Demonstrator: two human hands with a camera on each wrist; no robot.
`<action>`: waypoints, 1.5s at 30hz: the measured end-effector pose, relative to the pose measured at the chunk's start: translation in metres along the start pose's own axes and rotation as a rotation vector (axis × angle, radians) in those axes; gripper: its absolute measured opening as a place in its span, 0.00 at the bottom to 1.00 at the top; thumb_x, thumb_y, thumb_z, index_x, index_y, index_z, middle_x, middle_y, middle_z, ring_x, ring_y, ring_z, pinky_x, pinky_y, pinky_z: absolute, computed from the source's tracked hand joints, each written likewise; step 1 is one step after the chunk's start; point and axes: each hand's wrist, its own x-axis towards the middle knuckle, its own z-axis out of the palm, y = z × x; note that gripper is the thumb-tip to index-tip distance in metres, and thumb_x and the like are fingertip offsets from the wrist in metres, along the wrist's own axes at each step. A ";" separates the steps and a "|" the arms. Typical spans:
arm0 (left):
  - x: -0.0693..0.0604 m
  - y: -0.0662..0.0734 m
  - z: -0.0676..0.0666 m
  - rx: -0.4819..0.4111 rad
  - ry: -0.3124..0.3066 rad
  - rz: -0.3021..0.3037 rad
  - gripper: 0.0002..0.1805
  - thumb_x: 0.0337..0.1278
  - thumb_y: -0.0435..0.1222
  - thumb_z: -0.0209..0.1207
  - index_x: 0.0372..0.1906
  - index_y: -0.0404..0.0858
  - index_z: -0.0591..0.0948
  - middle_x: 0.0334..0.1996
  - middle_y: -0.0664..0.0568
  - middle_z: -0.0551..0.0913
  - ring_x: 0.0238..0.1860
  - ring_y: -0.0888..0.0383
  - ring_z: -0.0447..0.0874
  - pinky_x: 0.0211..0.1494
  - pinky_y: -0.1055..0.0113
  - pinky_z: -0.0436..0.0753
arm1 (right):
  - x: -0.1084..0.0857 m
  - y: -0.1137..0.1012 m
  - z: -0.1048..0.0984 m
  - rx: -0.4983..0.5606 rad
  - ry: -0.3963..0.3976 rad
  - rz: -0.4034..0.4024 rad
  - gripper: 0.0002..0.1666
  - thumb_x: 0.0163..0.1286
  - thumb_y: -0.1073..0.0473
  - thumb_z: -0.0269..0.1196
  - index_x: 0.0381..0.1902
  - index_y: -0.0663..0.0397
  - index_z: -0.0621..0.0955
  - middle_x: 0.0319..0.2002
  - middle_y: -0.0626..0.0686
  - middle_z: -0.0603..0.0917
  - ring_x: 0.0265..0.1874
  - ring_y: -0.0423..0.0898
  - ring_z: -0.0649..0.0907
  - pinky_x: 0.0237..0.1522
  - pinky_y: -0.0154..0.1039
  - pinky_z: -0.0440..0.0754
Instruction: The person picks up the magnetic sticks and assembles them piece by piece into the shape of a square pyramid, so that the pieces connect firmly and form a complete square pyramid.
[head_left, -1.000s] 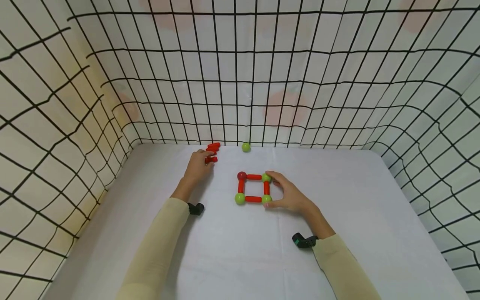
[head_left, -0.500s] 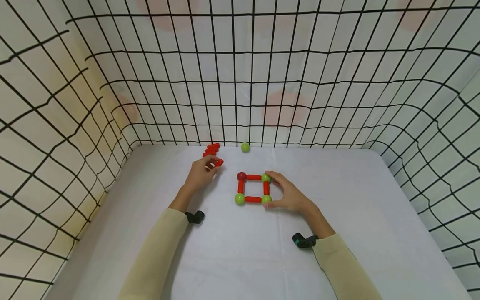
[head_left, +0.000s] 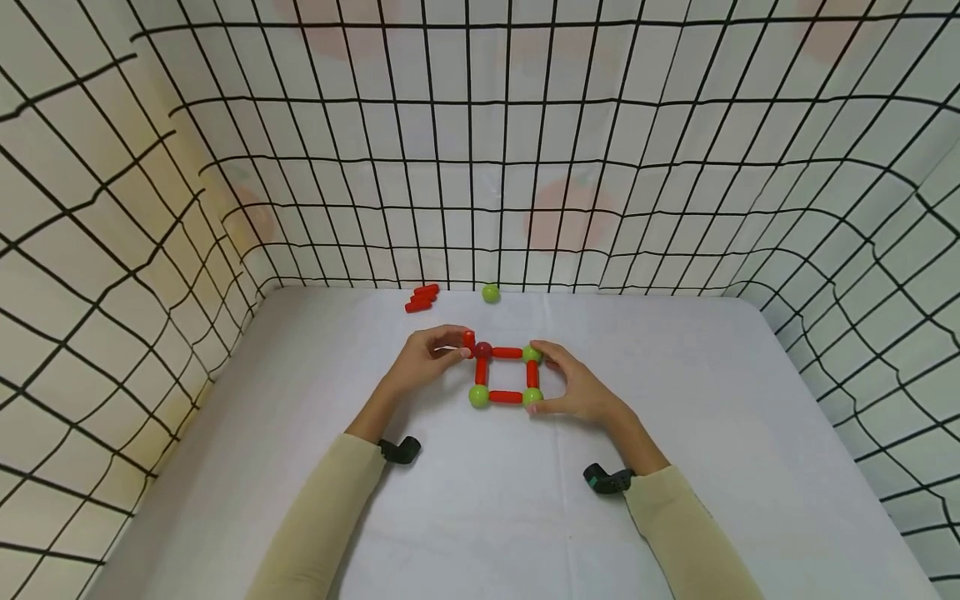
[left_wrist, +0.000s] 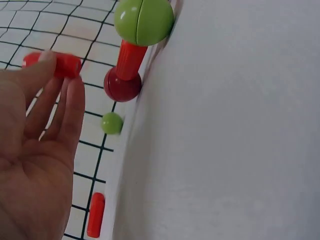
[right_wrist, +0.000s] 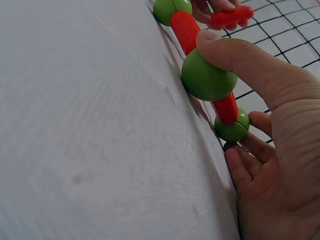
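Note:
My left hand (head_left: 431, 357) pinches a red magnetic rod (head_left: 469, 340) between thumb and fingers. In the head view the rod stands upright, close beside the dark red ball (head_left: 483, 350); the left wrist view shows it above the cloth, apart from that ball. The ball is the far left corner of a flat square of red rods and balls. Its other corners are green balls (head_left: 479, 396). My right hand (head_left: 581, 389) holds the square's right side, thumb on the near green ball (right_wrist: 207, 75) and fingers at the far green ball (right_wrist: 232, 126).
Several loose red rods (head_left: 418, 306) lie at the back left of the white cloth (head_left: 480, 500). A lone green ball (head_left: 491, 293) sits at the back edge. A black wire mesh (head_left: 487, 183) encloses the back and sides.
My left hand has taken one red rod from the loose group and brought it right, to the dark red ball, turning it upright. The right hand and the square stay in place.

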 end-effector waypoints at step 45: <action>-0.011 -0.017 0.011 0.149 -0.062 0.078 0.24 0.64 0.35 0.67 0.65 0.43 0.81 0.63 0.55 0.82 0.64 0.54 0.79 0.71 0.53 0.79 | 0.009 0.008 0.001 0.088 0.147 0.017 0.20 0.73 0.61 0.61 0.62 0.44 0.77 0.63 0.51 0.80 0.67 0.52 0.76 0.73 0.55 0.72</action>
